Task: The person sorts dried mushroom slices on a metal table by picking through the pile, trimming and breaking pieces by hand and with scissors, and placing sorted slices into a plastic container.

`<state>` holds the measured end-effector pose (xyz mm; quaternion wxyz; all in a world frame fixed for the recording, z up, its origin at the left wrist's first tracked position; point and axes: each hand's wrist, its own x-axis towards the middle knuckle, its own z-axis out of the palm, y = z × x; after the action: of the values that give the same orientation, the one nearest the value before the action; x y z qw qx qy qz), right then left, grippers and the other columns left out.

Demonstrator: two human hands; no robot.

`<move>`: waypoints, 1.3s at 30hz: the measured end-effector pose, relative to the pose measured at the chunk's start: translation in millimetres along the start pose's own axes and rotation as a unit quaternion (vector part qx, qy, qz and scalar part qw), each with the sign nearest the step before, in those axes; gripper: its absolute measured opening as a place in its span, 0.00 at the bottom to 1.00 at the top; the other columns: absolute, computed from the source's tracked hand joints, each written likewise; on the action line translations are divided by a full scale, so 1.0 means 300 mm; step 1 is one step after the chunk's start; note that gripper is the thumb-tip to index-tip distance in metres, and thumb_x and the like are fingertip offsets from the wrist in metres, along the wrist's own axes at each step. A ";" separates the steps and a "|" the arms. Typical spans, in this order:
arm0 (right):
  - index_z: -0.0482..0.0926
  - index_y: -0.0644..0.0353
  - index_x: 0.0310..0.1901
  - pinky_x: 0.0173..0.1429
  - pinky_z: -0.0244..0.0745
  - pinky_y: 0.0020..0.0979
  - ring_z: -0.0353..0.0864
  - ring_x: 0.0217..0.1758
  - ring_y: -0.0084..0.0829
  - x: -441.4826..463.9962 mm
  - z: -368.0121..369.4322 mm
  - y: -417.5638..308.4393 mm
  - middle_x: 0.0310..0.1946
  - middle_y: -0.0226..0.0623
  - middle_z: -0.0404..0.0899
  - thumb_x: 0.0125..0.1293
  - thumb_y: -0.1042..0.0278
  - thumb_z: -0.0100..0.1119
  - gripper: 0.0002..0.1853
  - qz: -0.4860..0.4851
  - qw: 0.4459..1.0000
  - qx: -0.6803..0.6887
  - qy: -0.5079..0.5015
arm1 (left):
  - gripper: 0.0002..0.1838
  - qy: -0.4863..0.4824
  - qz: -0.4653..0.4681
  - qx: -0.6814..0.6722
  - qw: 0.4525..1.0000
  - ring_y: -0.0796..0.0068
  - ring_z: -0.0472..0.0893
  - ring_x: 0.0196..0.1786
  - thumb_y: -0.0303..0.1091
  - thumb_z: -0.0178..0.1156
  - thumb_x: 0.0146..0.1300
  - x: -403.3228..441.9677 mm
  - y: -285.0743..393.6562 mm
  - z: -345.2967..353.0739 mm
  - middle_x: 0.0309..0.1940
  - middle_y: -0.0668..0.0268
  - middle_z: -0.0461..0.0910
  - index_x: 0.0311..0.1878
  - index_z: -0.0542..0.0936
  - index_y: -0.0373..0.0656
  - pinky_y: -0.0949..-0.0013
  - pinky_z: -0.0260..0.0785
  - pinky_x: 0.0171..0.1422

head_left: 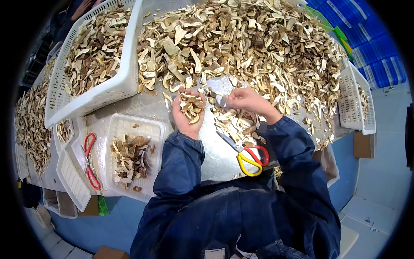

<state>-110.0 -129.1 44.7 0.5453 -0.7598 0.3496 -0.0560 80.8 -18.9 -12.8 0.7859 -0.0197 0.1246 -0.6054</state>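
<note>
Left hand (184, 123) cupped palm-up around a handful of mushroom slices (192, 105), which hides most of the palm. Right hand (249, 102) just beside it, fingers curled in; can't tell if they grip anything. Right wrist partly hides the loose slices (249, 130). Yellow-and-red scissors (239, 148) lie between hands and body. Left of left hand: plastic tray (161, 142), then red-handled scissors (88, 161), blades hard to read. Big heap (241, 34) beyond both hands, cut off at top; white crate (108, 94) blocks the view far left.

slices (258, 43) heaped on table (215, 166), basket (97, 100) at left, tray (156, 134) before basket
</note>
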 end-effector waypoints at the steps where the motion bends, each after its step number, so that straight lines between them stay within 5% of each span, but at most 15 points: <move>1: 0.77 0.61 0.36 0.20 0.60 0.20 0.65 0.17 0.15 -0.018 -0.021 0.009 0.15 0.22 0.67 0.61 0.62 0.57 0.10 0.015 0.983 0.183 -0.032 | 0.11 -0.004 -0.006 0.002 1.000 0.66 0.78 0.43 0.35 0.51 0.65 -0.006 -0.007 0.002 0.40 0.65 0.78 0.49 0.76 0.47 0.54 0.69 0.59; 3: 0.76 0.62 0.39 0.16 0.53 0.17 0.60 0.16 0.11 -0.069 -0.044 0.025 0.15 0.18 0.62 0.63 0.62 0.57 0.11 0.045 0.845 0.525 -0.091 | 0.11 0.006 -0.050 0.003 0.999 0.67 0.77 0.44 0.33 0.51 0.64 -0.025 -0.030 0.010 0.40 0.65 0.77 0.48 0.77 0.47 0.54 0.70 0.58; 5: 0.73 0.66 0.44 0.15 0.50 0.17 0.56 0.13 0.12 -0.107 -0.026 0.049 0.14 0.18 0.59 0.64 0.61 0.57 0.16 0.026 0.777 0.621 -0.101 | 0.11 0.013 -0.099 0.009 0.995 0.67 0.77 0.45 0.33 0.51 0.64 -0.048 -0.071 0.021 0.41 0.65 0.77 0.48 0.77 0.47 0.54 0.70 0.59; 17: 0.71 0.63 0.42 0.13 0.49 0.15 0.54 0.12 0.11 -0.236 0.015 0.079 0.15 0.20 0.60 0.68 0.64 0.49 0.10 -0.035 0.740 0.669 -0.058 | 0.13 0.090 -0.176 -0.052 0.979 0.61 0.78 0.46 0.35 0.52 0.65 -0.322 -0.094 0.055 0.42 0.59 0.78 0.51 0.75 0.49 0.50 0.71 0.56; 20: 0.71 0.65 0.45 0.13 0.46 0.15 0.53 0.12 0.12 -0.255 0.020 0.096 0.15 0.20 0.59 0.69 0.62 0.49 0.13 -0.071 0.685 0.714 -0.124 | 0.13 0.064 -0.037 0.108 0.991 0.59 0.80 0.42 0.38 0.49 0.66 -0.427 0.078 0.170 0.42 0.57 0.77 0.52 0.72 0.47 0.52 0.76 0.49; 21: 0.71 0.66 0.46 0.13 0.47 0.15 0.53 0.12 0.12 -0.281 0.024 0.093 0.15 0.20 0.59 0.68 0.62 0.51 0.15 -0.024 0.703 0.708 -0.064 | 0.17 -0.043 -0.027 0.217 0.975 0.61 0.80 0.42 0.42 0.50 0.66 -0.440 0.182 0.169 0.41 0.60 0.77 0.51 0.71 0.40 0.56 0.75 0.52; 22: 0.71 0.67 0.46 0.12 0.47 0.15 0.53 0.12 0.12 -0.293 0.040 0.090 0.15 0.20 0.60 0.67 0.62 0.52 0.15 -0.034 0.714 0.697 -0.061 | 0.18 0.002 0.098 0.339 0.936 0.62 0.81 0.41 0.42 0.50 0.66 -0.486 0.209 0.237 0.41 0.59 0.78 0.51 0.71 0.39 0.58 0.77 0.47; 24: 0.71 0.67 0.46 0.12 0.48 0.16 0.54 0.12 0.12 -0.313 0.088 0.058 0.15 0.20 0.60 0.66 0.62 0.54 0.16 -0.049 0.726 0.683 -0.064 | 0.15 0.034 0.171 0.522 0.835 0.66 0.81 0.40 0.35 0.51 0.66 -0.535 0.334 0.269 0.45 0.57 0.77 0.50 0.73 0.36 0.63 0.78 0.41; 25: 0.71 0.67 0.46 0.12 0.48 0.16 0.55 0.12 0.12 -0.321 0.121 0.034 0.15 0.20 0.60 0.65 0.62 0.56 0.16 -0.054 0.728 0.680 -0.069 | 0.15 0.084 0.204 0.665 0.713 0.67 0.80 0.43 0.32 0.54 0.64 -0.546 0.340 0.337 0.47 0.57 0.76 0.50 0.75 0.35 0.65 0.76 0.43; 29: 0.71 0.65 0.40 0.14 0.49 0.15 0.55 0.11 0.12 -0.331 0.244 -0.012 0.13 0.19 0.58 0.65 0.69 0.52 0.08 -0.010 0.734 0.677 -0.058 | 0.23 0.097 0.257 0.962 0.012 0.56 0.68 0.61 0.29 0.62 0.54 -0.529 0.277 0.390 0.56 0.49 0.70 0.55 0.74 0.37 0.54 0.59 0.63; 31: 0.72 0.65 0.42 0.15 0.49 0.17 0.54 0.11 0.13 -0.334 0.300 -0.048 0.12 0.19 0.58 0.66 0.72 0.49 0.07 -0.017 0.747 0.664 -0.030 | 0.27 -0.073 0.223 0.936 0.262 0.52 0.65 0.63 0.28 0.64 0.53 -0.516 0.168 0.321 0.59 0.48 0.68 0.58 0.72 0.38 0.55 0.55 0.66; 32: 0.73 0.64 0.41 0.15 0.49 0.17 0.54 0.11 0.13 -0.332 0.311 -0.080 0.12 0.20 0.58 0.66 0.72 0.49 0.06 0.000 0.760 0.650 -0.031 | 0.24 -0.103 0.142 0.889 0.423 0.62 0.69 0.60 0.29 0.61 0.58 -0.505 0.075 0.320 0.59 0.54 0.68 0.59 0.71 0.36 0.63 0.59 0.64; 34: 0.74 0.63 0.43 0.18 0.51 0.16 0.57 0.14 0.12 -0.351 0.334 -0.127 0.16 0.20 0.62 0.66 0.71 0.51 0.07 0.010 0.799 0.601 0.009 | 0.20 -0.034 -0.069 0.706 0.704 0.74 0.71 0.56 0.30 0.55 0.65 -0.476 -0.080 0.243 0.57 0.61 0.71 0.59 0.70 0.34 0.71 0.62 0.60; 36: 0.75 0.64 0.44 0.22 0.53 0.16 0.59 0.18 0.11 -0.370 0.348 -0.144 0.19 0.19 0.64 0.66 0.71 0.53 0.09 -0.005 0.861 0.502 0.088 | 0.18 -0.008 -0.113 0.600 0.792 0.72 0.71 0.59 0.30 0.47 0.69 -0.433 -0.175 0.160 0.60 0.59 0.69 0.60 0.68 0.34 0.69 0.62 0.62; 39: 0.77 0.65 0.44 0.27 0.57 0.18 0.61 0.21 0.12 -0.415 0.337 -0.093 0.20 0.18 0.66 0.63 0.72 0.57 0.10 -0.027 0.901 0.393 0.182 | 0.15 0.022 -0.088 0.556 0.826 0.76 0.73 0.54 0.30 0.48 0.69 -0.409 -0.255 0.153 0.55 0.61 0.73 0.56 0.72 0.33 0.71 0.64 0.59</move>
<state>-143.1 29.0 65.3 0.7246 -0.4694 0.3715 -0.3414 -10.5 72.6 66.5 0.6038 0.4234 -0.2182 -0.6392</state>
